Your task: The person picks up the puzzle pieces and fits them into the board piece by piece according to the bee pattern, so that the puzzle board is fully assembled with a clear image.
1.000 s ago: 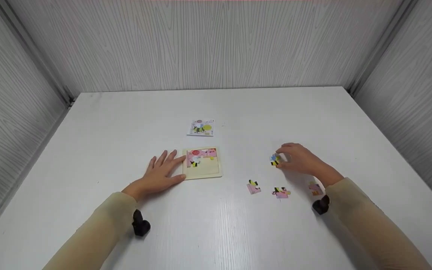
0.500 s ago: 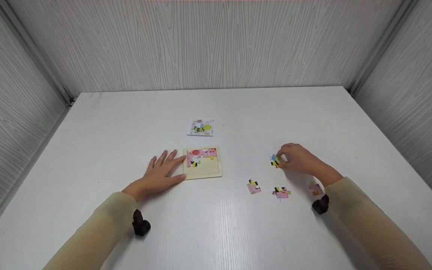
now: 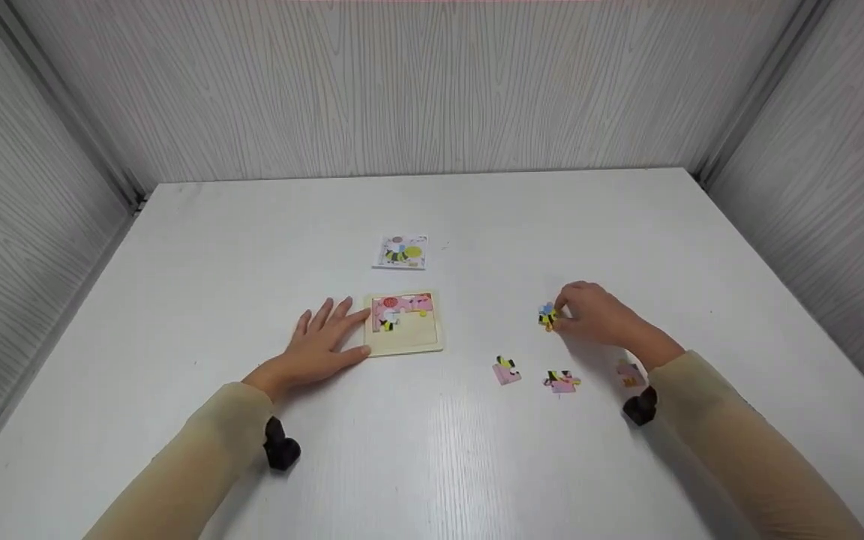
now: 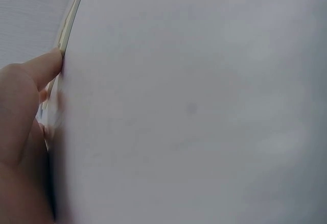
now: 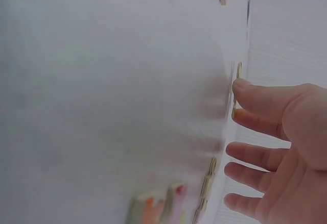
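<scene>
My left hand point(image 3: 325, 346) lies spread beside a square wooden puzzle tray point(image 3: 402, 346), thumb and index fingertip touching its left edge. In the left wrist view, the thumb point(image 4: 43, 68) meets the tray's edge. Several pieces fill the tray's top and left side, with a pink background and part of a bee. To the right, my right hand point(image 3: 595, 313) pinches a blue, yellow and black puzzle piece point(image 3: 547, 317) between thumb and index finger. In the right wrist view, the piece point(image 5: 239, 71) shows edge-on at the thumb tip, the other fingers held apart from it.
Two loose puzzle pieces, one pink, yellow and black point(image 3: 507, 371) and another beside it point(image 3: 562, 382), lie nearer me. A pink and orange piece point(image 3: 630, 373) lies by my right wrist. A square bee picture card point(image 3: 402, 252) sits behind the tray. Panels point(image 3: 417, 90) wall the table's back and sides.
My right thumb and index finger have closed on the blue, yellow and black piece, which has turned slightly. My left hand stays at the tray. The whole view has shifted a little.
</scene>
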The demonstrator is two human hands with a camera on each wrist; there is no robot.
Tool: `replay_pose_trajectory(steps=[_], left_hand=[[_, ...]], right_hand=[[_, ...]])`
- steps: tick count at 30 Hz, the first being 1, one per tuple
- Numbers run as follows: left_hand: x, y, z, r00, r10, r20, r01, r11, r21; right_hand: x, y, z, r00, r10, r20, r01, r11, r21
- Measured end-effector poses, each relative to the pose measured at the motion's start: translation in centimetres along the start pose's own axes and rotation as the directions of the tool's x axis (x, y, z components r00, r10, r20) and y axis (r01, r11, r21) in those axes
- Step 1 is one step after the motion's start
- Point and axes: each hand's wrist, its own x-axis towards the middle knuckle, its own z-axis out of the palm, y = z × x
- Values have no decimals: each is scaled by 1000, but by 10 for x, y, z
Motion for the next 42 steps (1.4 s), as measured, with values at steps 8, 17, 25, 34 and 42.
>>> replay_pose_trajectory(steps=[8, 17, 25, 34, 42], left_hand=[[1, -1, 1, 1000, -12, 4, 12, 1000, -8], [1, -1, 0, 1000, -25, 10, 25, 1000, 3], [2, -1, 0, 1000, -8, 2, 8, 1000, 2], [2, 2, -2, 1000, -6, 12, 6, 1000, 8], [1, 3, -1, 1000, -8, 12, 8, 1000, 4]], right_hand=[[3, -6, 1, 1000, -16, -17, 16, 1000, -6], [10, -26, 5, 1000, -18, -6, 18, 999, 26], [20, -47, 8, 999, -52, 11, 51, 998, 41], [31, -66, 17, 998, -62, 32, 61, 997, 43], [41, -87, 20, 996, -78, 44, 76, 996, 50]])
